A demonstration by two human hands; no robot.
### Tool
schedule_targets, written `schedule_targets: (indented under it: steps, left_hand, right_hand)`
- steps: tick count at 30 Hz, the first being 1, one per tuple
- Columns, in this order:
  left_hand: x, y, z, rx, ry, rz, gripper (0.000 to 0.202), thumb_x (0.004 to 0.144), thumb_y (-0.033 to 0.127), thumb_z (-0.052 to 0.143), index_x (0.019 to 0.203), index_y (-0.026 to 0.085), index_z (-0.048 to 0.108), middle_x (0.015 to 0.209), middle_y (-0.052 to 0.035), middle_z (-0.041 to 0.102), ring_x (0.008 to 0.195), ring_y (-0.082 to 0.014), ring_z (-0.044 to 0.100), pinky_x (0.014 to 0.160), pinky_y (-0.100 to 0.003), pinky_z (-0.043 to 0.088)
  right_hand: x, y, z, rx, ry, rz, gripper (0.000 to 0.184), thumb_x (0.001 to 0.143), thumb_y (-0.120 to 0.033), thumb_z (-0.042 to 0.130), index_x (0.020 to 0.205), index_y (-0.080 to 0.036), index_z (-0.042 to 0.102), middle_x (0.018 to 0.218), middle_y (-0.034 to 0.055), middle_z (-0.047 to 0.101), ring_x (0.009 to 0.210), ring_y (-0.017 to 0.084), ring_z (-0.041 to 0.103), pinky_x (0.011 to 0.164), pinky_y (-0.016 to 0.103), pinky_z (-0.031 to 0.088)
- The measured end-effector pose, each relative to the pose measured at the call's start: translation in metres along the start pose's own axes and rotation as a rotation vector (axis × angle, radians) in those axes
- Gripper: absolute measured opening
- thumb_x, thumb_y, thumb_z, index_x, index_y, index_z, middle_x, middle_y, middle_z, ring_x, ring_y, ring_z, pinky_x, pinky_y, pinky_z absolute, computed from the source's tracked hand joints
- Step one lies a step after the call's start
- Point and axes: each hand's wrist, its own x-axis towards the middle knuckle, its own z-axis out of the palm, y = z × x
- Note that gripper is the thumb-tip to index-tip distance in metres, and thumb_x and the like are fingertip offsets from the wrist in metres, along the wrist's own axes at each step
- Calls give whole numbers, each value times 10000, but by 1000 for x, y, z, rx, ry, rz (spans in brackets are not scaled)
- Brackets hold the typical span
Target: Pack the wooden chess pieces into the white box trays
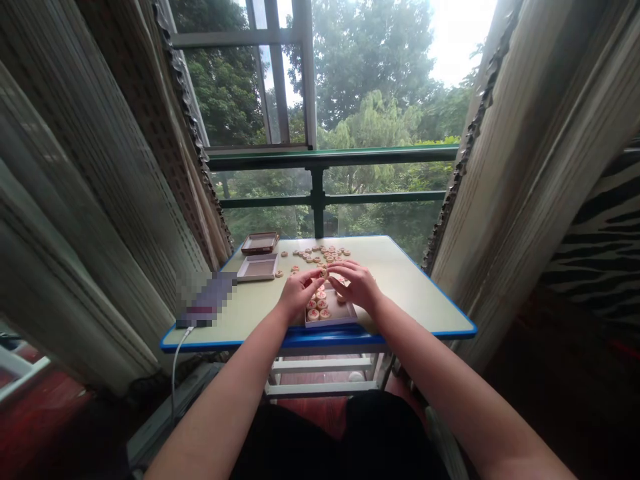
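White cord: The white cord [176, 360] hangs down at the near left corner of the table [410, 293]. A knee or arm could catch it and tug the dark flat thing [203, 303] it runs to. That one is too blurry to name.
Tray: The pale tray [331, 323] sits at the middle of the near edge. I can't tell if it pokes over. A bump from a wrist could tip it, and the pieces would fall on the floor.
Pieces in the tray: The pieces in the tray [313, 315] stand close together on its left side. A dropped piece or a low finger could knock them out of line.
Left hand: The left hand [299, 292] has its thumb and fingers pinched on one small round piece [324, 273], just above the tray's far side.
Right hand: The right hand [361, 285] has its fingertips by the same piece. I can't tell if it grips too. The piece is small, so it could slip if both hands push at once.
Boxes: The pale box [257, 277] and the brown box [260, 252] are near the far left corner. A wide arm swing could shove them.
Loose pieces: The loose pieces [327, 255] lie near the far edge. A careless push could roll some off.
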Motion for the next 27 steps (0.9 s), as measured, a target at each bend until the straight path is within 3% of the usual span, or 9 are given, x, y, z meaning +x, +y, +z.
schedule_targets:
  steps: [5, 9, 12, 15, 20, 27]
  left_hand:
    - [-3, 7, 0, 67, -11, 118, 368, 798, 372, 542, 1084, 160, 635, 993, -90, 669, 789, -171, 598, 724, -311, 490]
    - [-4, 6, -1, 36, -28, 58, 514, 780, 405, 558, 1232, 162, 512, 941, -76, 677, 676, -138, 587, 636, -282, 488]
    - [0, 0, -4, 106, 109, -12, 565, 818, 440, 483, 1300, 154, 411, 895, -70, 672, 679, -146, 596, 637, -281, 482]
    - [5, -11, -10, 283, 338, -106, 496, 855, 475, 381, 1197, 131, 489, 799, -68, 656, 737, -186, 612, 694, -316, 467]
    - [13, -25, -13, 306, 273, -286, 548, 845, 586, 271, 880, 158, 610, 569, -33, 593, 621, -198, 594, 624, -314, 438]
    - [16, -28, -12, 199, 246, -328, 593, 779, 669, 322, 819, 158, 621, 489, -7, 550, 498, -162, 534, 504, -274, 388]
  right_hand:
    - [2, -3, 2, 102, 9, 26, 160, 808, -294, 556, 926, -232, 644, 943, 59, 678, 881, 171, 620, 819, 337, 492]
    - [0, -5, 0, 127, 52, 41, 166, 800, -302, 571, 922, -229, 657, 950, 69, 667, 859, 171, 617, 791, 334, 503]
    - [-4, -5, -10, 166, 45, 127, 242, 785, -310, 583, 1006, -234, 648, 921, 61, 658, 751, 147, 598, 689, 300, 513]
    - [-13, -6, -24, 232, -99, 217, 273, 762, -309, 605, 1019, -231, 654, 891, 45, 647, 676, 123, 558, 610, 262, 489]
    - [-25, -10, -38, 281, -409, 270, 131, 743, -296, 622, 804, -212, 702, 854, 44, 638, 740, 145, 566, 661, 267, 464]
    - [-26, -12, -35, 202, -477, 247, 99, 730, -288, 647, 788, -229, 701, 884, 37, 645, 857, 180, 551, 809, 323, 424]
